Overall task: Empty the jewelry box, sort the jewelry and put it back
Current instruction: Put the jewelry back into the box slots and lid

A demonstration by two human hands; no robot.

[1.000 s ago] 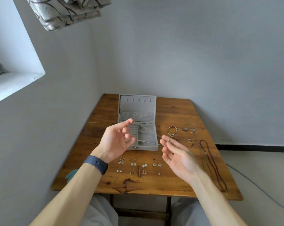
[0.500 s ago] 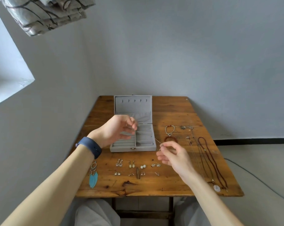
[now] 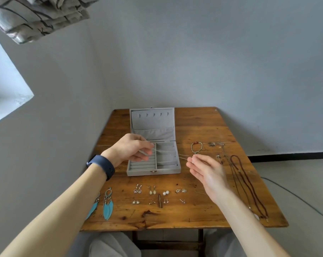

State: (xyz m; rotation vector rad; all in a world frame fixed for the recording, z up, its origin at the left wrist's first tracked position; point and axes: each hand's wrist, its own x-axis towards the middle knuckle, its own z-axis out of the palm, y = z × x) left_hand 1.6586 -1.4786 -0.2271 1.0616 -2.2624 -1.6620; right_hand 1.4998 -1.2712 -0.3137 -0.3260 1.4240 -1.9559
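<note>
left fingertips [image 3: 148,151] pinch one end of a thin silver chain [image 3: 183,156] above the left half of the box [image 3: 153,172], over its ridged rolls. the left hand [image 3: 131,149] is curled, palm down, with a dark blue band [image 3: 101,166] on the wrist. the chain runs right across the box's other compartments and past its edge to the right hand [image 3: 206,170]. there the thumb and forefinger meet on its other end, and the other fingers lie nearly straight and a little blurred. the grey box sits open mid-table [image 3: 203,127], lid leaning back. small earrings [image 3: 157,195] lie in two rows near the front edge, with two turquoise feather earrings [image 3: 108,204] to their left. a bracelet [image 3: 196,148] with red beads lies just beyond the right hand. a brown cord necklace [image 3: 247,184] stretches along the right side, with thinner chains beside it.
</note>
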